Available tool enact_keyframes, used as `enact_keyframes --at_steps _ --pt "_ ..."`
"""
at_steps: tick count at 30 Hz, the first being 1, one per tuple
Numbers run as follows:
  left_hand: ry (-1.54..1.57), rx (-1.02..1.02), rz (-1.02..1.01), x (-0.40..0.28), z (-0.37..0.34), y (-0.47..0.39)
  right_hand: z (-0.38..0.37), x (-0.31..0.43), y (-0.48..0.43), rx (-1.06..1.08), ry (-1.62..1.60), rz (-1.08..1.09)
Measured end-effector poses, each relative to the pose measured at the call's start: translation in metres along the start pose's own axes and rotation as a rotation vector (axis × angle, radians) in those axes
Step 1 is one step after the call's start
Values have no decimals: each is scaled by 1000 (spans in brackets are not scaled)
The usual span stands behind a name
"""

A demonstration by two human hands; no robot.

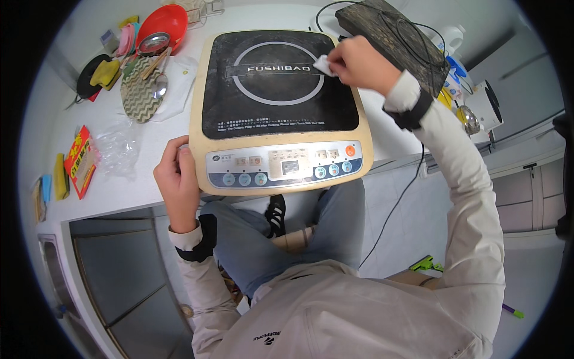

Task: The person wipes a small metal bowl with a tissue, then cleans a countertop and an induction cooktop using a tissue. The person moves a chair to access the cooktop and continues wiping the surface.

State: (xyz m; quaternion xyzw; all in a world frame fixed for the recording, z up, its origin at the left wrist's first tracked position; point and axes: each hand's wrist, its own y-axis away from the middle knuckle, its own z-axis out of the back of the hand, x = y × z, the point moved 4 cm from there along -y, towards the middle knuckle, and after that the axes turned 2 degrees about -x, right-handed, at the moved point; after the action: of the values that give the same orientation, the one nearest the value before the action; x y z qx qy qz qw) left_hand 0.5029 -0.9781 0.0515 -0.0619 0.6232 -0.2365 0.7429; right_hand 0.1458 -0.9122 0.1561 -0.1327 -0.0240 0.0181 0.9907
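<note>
Before me an induction cooktop with a cream frame and a black ceramic plate rests on the counter, its front part jutting over the edge above my knees. My left hand grips the frame at its front left side, thumb bent against the rim; the fingers beneath are partly hidden. Near the plate's right edge, my right hand pinches a crumpled white wipe or tissue against the surface. Pale smudges and streaks mark the black plate. The button panel faces me, its small display dark.
A dark wooden board with a black cable lies at the back right. Along the left are a red colander or basin, an oven mitt, a yellow sponge, a clear plastic bag and a red packet on the white counter.
</note>
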Motion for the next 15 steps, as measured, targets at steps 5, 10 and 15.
enact_keyframes --at_steps 5,10,15 --pt "-7 -7 -9 0 0 -2 -12 -37 -35 -74 70 -54" --pt "0 6 10 2 0 -2 -3 -20 -12 -3 -81 -66" --pt "-10 -9 -14 2 -1 1 21 45 52 86 -167 104"
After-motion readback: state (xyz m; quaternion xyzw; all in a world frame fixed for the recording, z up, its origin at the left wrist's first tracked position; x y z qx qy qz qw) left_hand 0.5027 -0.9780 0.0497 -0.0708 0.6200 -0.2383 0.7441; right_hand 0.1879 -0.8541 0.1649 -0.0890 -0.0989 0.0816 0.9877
